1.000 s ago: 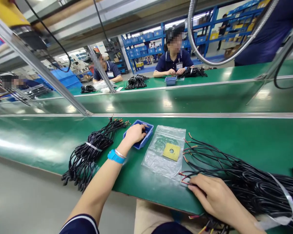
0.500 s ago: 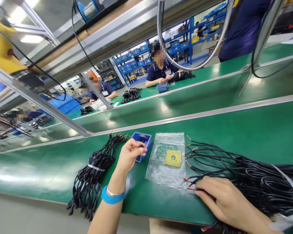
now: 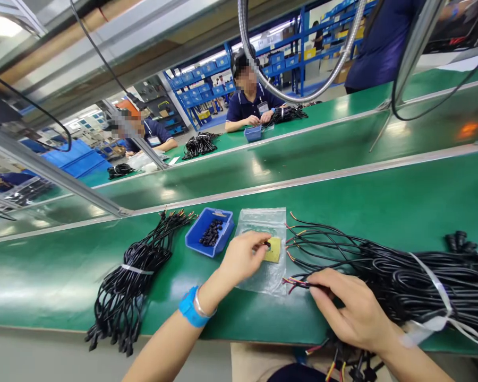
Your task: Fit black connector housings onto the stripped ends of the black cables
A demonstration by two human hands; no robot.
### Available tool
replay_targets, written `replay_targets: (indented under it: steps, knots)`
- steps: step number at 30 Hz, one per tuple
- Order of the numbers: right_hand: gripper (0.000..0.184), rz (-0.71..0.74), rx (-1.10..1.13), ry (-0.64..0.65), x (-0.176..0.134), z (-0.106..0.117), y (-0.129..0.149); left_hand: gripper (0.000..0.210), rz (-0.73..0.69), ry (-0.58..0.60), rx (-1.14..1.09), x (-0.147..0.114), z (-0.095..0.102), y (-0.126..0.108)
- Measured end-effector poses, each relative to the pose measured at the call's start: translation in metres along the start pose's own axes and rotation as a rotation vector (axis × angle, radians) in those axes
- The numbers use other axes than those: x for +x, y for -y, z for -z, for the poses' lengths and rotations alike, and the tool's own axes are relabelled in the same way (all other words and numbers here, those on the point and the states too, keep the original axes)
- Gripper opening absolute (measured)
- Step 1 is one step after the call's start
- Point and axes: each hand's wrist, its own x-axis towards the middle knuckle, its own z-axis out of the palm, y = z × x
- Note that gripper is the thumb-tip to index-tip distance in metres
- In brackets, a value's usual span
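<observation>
My left hand (image 3: pixel 245 257), with a blue band at the wrist, pinches a small black ring-like part (image 3: pixel 267 245) over a yellow square (image 3: pixel 273 253). That square lies on a clear zip bag (image 3: pixel 258 284) and is partly covered by my fingers. Lower right, my right hand (image 3: pixel 348 305) is closed on a black cable (image 3: pixel 302 283) near its end, where thin coloured wires stick out. More cables of a tied bundle (image 3: pixel 414 276) spread behind that hand. A blue bin (image 3: pixel 189 239) of small black parts (image 3: pixel 212 232) stands left of the bag.
Another tied bundle of black cables (image 3: pixel 137 260) lies at left on the green bench (image 3: pixel 56 286). Black connectors (image 3: pixel 460 242) rest at far right. A metal rail (image 3: pixel 263 187) runs behind. Across the bench, a person (image 3: pixel 249 106) handles cables near another blue bin (image 3: pixel 253 133).
My left hand has moved right, from above the blue bin to the yellow square, carrying the small black part. My right hand still grips the cable end. The whole view has shifted slightly.
</observation>
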Motion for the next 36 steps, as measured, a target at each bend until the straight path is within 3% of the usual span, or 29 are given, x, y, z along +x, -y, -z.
replay_targets:
  steps: [3,6,12,14,16,18,21,25,36]
  knots:
    - [0.013,-0.005,-0.001,0.001,0.000,-0.001,-0.001,0.041,-0.065,0.073,0.214,0.004,-0.014,-0.006]
    - [0.013,-0.013,0.004,-0.005,0.000,-0.001,-0.001,0.041,-0.096,0.144,0.356,0.008,-0.021,-0.011]
    - [0.012,-0.041,0.020,-0.041,0.001,-0.001,-0.001,0.038,-0.098,0.157,0.394,0.007,-0.019,-0.015]
    - [0.014,-0.042,0.043,-0.041,0.001,-0.001,-0.002,0.035,-0.030,0.113,0.173,-0.007,-0.018,-0.016]
    - [0.015,-0.036,0.054,-0.048,0.002,-0.001,-0.002,0.024,0.125,0.050,-0.294,-0.028,-0.023,-0.018]
    - [0.014,-0.021,0.052,-0.065,0.002,-0.001,-0.002,0.020,0.303,-0.037,-0.763,-0.052,-0.036,-0.020]
    - [0.014,0.009,0.043,-0.071,0.002,0.000,-0.002,0.028,0.444,-0.240,-1.135,-0.078,-0.062,-0.025]
    - [0.016,0.050,0.071,-0.031,0.001,0.000,-0.003,0.028,0.464,-0.397,-1.312,-0.086,-0.084,-0.030]
    - [0.016,0.026,0.050,0.013,0.002,0.000,-0.003,0.021,0.376,-0.328,-1.334,-0.086,-0.084,-0.023]
